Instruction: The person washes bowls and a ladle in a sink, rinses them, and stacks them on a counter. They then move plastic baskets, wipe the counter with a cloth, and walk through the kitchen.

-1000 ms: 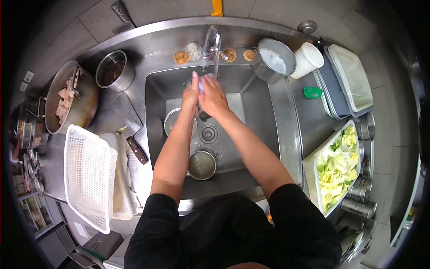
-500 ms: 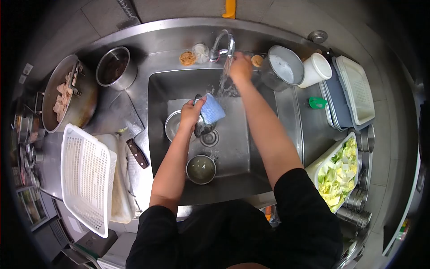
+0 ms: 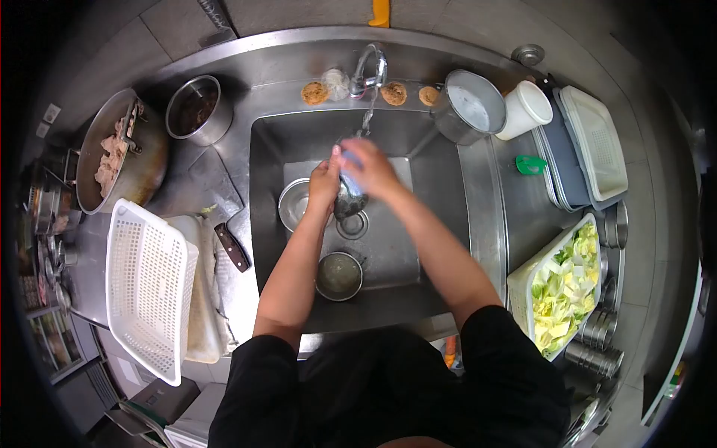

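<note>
Over the sink [image 3: 441, 187], my left hand [image 3: 323, 184] is closed on a shiny, dark-looking metal bowl [image 3: 349, 203]; its exact kind is partly hidden. A light blue cloth [image 3: 349, 179] lies against the bowl, mostly covered by my hands. Smeared by motion, my right hand [image 3: 367, 168] is over the cloth, close to my left fingers, so its grip does not show clearly. Water runs from the faucet [image 3: 371, 71] just behind both hands. Below them in the basin are a metal bowl [image 3: 292, 205] and a small bowl of cloudy liquid [image 3: 339, 276].
Brown round scrubbers [image 3: 393, 93] sit on the back ledge. At left are a pot of meat [image 3: 149, 175], a smaller pot [image 3: 216, 123], a knife [image 3: 232, 248] and a white basket [image 3: 149, 299]. To the right stand a metal pot [image 3: 448, 123] and cut cabbage [image 3: 564, 299].
My right hand has come from beside the faucet to the blue cloth at my left hand. A brown scrubber now shows on the ledge where that hand was.
</note>
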`<state>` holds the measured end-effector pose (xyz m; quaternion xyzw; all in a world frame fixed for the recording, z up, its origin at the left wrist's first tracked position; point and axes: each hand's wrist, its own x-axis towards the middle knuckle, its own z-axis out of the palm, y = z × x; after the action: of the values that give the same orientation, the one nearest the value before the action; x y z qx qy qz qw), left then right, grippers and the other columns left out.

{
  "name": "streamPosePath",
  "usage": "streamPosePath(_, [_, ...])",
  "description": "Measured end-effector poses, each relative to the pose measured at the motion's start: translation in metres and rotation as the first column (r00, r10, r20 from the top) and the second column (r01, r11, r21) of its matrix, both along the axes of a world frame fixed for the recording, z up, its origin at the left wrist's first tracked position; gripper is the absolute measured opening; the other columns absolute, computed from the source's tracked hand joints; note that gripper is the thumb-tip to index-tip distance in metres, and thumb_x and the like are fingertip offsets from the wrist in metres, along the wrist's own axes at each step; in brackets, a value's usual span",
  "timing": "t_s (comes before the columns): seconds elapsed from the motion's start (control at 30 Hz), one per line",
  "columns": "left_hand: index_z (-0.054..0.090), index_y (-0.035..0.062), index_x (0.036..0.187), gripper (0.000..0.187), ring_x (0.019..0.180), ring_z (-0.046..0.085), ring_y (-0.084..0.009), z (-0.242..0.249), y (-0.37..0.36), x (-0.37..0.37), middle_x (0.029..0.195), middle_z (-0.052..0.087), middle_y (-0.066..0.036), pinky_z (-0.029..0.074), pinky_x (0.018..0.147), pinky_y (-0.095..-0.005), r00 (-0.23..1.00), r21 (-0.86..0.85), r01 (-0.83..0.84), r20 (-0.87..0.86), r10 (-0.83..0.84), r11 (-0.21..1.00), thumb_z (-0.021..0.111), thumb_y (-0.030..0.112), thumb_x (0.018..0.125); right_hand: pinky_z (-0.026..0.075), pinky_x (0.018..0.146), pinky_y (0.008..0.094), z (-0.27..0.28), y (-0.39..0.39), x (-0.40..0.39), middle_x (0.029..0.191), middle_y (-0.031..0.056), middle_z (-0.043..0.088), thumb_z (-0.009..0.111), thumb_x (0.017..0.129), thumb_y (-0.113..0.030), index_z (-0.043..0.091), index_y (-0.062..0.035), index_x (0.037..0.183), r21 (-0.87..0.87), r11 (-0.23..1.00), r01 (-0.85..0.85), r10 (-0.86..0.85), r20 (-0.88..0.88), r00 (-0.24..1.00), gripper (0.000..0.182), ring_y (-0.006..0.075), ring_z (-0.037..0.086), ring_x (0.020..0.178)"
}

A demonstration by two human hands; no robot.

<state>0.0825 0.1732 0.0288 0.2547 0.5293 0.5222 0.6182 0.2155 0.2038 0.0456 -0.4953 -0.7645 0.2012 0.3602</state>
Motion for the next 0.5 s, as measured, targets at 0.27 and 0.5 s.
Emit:
streamPosePath(0.27, [0.059, 0.0001, 0.08, 0.049, 0.069, 0.041, -0.007, 0.055, -0.076, 0.006, 0.07, 0.05, 0.003, 0.038, 0.061, -0.0266, 0.954, 0.272, 0.211, -0.268, -0.137, 0.939, 0.049, 0.044, 0.098, 0.053, 0.083, 0.0454, -0.018, -0.031, 0.063, 0.106, 0.0102, 0.068, 0.046, 0.096, -0.037, 0.065, -0.0079, 0.108, -0.789, 0.405, -0.462, -0.698, -0.593, 0.401, 0.036, 0.0246, 0.067, 0.095])
streamPosePath(0.5, [0.058, 0.0007, 0.076, 0.046, 0.057, 0.055, -0.0252, 0.024, -0.078, 0.034, 0.062, 0.059, -0.012, 0.043, 0.056, -0.0387, 0.611, 0.318, 0.388, -0.792, 0.017, 0.865, 0.052, 0.041, 0.096, 0.05, 0.085, 0.0477, -0.052, -0.127, -0.008, 0.105, 0.0108, 0.066, 0.025, 0.101, -0.041, 0.059, -0.0088, 0.111, -0.673, 0.467, -0.574, -0.839, -0.541, -0.049, 0.048, 0.0298, 0.065, 0.092])
